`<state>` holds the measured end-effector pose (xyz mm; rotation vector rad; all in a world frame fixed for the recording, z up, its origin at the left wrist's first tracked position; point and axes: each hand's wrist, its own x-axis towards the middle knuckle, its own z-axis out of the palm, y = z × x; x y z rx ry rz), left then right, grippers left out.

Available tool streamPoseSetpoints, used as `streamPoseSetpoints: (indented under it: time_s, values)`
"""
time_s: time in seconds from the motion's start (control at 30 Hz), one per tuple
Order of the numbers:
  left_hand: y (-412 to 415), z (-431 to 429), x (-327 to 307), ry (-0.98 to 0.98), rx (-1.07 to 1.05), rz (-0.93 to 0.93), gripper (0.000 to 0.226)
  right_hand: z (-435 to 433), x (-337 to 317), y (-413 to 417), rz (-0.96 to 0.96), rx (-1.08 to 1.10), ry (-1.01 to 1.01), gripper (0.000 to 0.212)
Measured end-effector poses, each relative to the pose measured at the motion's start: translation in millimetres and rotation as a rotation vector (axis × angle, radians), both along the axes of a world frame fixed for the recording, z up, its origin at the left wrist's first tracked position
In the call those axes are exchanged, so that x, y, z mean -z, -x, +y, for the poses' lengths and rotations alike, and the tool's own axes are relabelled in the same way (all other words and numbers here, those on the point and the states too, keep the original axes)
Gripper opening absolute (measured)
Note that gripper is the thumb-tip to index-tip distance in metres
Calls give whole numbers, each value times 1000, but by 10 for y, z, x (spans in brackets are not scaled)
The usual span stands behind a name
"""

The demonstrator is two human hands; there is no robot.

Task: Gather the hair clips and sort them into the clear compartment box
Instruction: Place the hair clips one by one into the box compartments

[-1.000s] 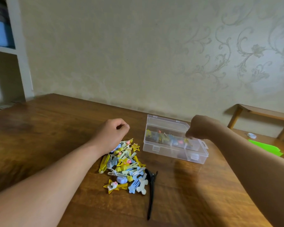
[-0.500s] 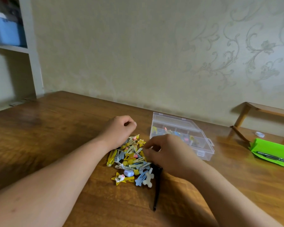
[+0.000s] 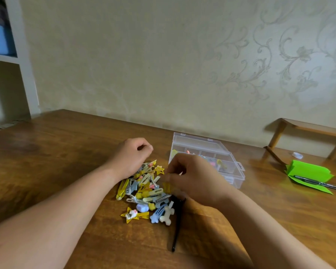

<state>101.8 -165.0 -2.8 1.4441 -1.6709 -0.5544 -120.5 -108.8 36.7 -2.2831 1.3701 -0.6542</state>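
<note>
A pile of small yellow, blue and white hair clips [image 3: 146, 189] lies on the wooden table [image 3: 47, 162]. My left hand [image 3: 131, 158] rests curled at the pile's far left edge, holding nothing that I can see. My right hand [image 3: 192, 177] hovers over the pile's right side and pinches a blurred yellow clip [image 3: 166, 187]. Just behind it stands the clear compartment box [image 3: 229, 167] with its lid open; a few coloured clips lie in its compartments. A long black clip [image 3: 177, 224] lies beside the pile.
A green folded paper [image 3: 308, 173] with a black pen [image 3: 318, 184] on it lies at the right. A small wooden stand [image 3: 279, 133] and a white cap [image 3: 297, 155] sit behind it. A white shelf [image 3: 21, 55] stands at the far left.
My right hand came back from the box to the pile and now lifts a yellow clip off it. My left hand stayed at the pile's edge.
</note>
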Motion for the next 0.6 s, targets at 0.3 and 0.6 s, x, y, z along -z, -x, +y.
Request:
streamPoseSetpoints:
  time_s: [0.3, 0.6]
  values:
    - [6, 26, 1, -3, -2, 26, 22, -430, -223, 905, -278, 430, 280, 15]
    - [14, 29, -14, -22, -3, 17, 21, -772, 41, 1275, -135, 665, 381, 5]
